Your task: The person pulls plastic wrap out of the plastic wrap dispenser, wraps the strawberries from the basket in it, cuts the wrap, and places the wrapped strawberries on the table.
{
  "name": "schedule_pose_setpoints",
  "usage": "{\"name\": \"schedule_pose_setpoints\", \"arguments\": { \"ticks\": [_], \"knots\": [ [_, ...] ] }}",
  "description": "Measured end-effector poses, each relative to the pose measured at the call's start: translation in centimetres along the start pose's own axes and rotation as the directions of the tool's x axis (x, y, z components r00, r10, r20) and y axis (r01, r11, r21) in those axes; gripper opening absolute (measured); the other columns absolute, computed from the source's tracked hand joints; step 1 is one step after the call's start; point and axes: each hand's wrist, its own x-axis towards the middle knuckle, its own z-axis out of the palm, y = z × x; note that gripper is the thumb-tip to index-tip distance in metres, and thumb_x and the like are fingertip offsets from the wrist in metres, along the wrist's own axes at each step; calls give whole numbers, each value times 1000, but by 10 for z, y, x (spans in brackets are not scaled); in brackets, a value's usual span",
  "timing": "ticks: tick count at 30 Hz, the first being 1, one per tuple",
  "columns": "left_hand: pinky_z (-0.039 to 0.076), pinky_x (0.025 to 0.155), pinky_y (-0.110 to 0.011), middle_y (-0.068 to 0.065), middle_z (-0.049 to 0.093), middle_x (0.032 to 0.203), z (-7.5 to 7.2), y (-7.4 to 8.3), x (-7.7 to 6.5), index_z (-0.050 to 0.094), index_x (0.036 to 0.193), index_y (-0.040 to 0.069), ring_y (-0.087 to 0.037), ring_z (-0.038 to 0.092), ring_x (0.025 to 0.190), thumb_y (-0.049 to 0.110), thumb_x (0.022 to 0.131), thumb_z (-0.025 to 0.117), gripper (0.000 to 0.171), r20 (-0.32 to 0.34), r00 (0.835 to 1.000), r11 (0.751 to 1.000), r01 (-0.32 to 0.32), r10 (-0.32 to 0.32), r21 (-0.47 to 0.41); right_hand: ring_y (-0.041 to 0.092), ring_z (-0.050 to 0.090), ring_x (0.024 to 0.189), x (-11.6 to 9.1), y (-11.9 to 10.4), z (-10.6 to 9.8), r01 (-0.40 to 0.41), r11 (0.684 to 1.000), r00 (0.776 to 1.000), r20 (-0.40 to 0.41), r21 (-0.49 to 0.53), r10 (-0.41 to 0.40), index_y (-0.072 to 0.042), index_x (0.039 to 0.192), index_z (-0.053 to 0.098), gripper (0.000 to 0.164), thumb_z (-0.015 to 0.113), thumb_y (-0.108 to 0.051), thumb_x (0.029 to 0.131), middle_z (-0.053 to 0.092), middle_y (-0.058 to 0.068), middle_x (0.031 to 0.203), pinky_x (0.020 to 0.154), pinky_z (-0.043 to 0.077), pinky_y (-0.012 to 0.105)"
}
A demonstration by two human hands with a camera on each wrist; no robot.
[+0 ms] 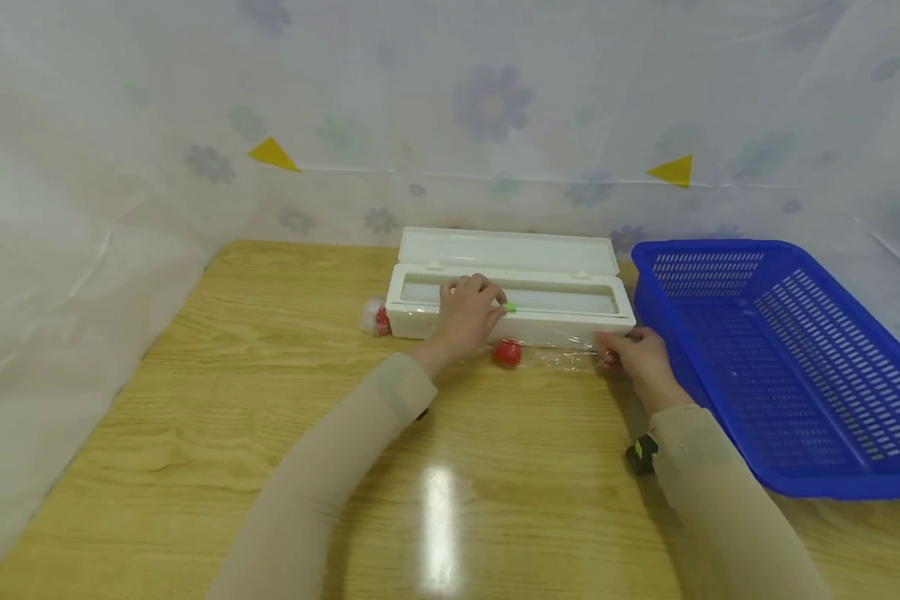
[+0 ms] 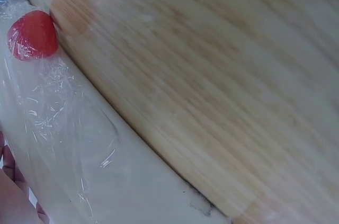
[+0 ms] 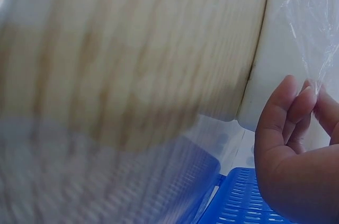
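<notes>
A white cling film dispenser (image 1: pixel 420 323) lies along the table's far side, its lid (image 1: pixel 506 248) raised. My left hand (image 1: pixel 465 312) reaches over its front edge and pinches a small green slider (image 1: pixel 510 307) there. Clear cling film (image 1: pixel 566 359) hangs down the dispenser's front. A red, round thing (image 1: pixel 507 352), too small to name, sits against the film; the left wrist view shows this red thing (image 2: pixel 33 35) behind crinkled film. At the dispenser's right end, my right hand (image 1: pixel 645 358) pinches the gathered film (image 3: pixel 313 70) between thumb and fingers.
Another red thing (image 1: pixel 382 320) wrapped in film lies by the dispenser's left end. To the right stands a blue plastic basket (image 1: pixel 682 375) with slotted walls, close to my right hand. A patterned curtain (image 1: pixel 487 100) hangs behind the wooden table (image 1: pixel 270 400).
</notes>
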Motion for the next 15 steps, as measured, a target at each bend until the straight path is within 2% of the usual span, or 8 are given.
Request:
{"name": "schedule_pose_setpoints", "arguments": {
  "ticks": [8, 15],
  "knots": [
    [28, 104, -42, 1, 55, 116, 0, -6, -2, 61, 108, 20, -17, 48, 114, 33, 95, 52, 20, -8, 1000, 1000, 3, -3, 2, -2, 52, 50, 1, 0, 0, 7, 1000, 1000, 10, -7, -7, -6, 100, 37, 27, 61, -11, 88, 52, -11, 56, 54, 51, 18],
    [29, 102, -44, -1, 56, 113, -4, -16, -9, 63, 105, 19, -20, 48, 113, 32, 95, 53, 19, -49, 998, 999, 31, -32, -32, -1, 53, 50, 2, 0, 0, -2, 1000, 1000, 4, 6, 2, -5, 103, 37, 31, 63, -12, 87, 52, -10, 57, 53, 51, 18]
  ]
}}
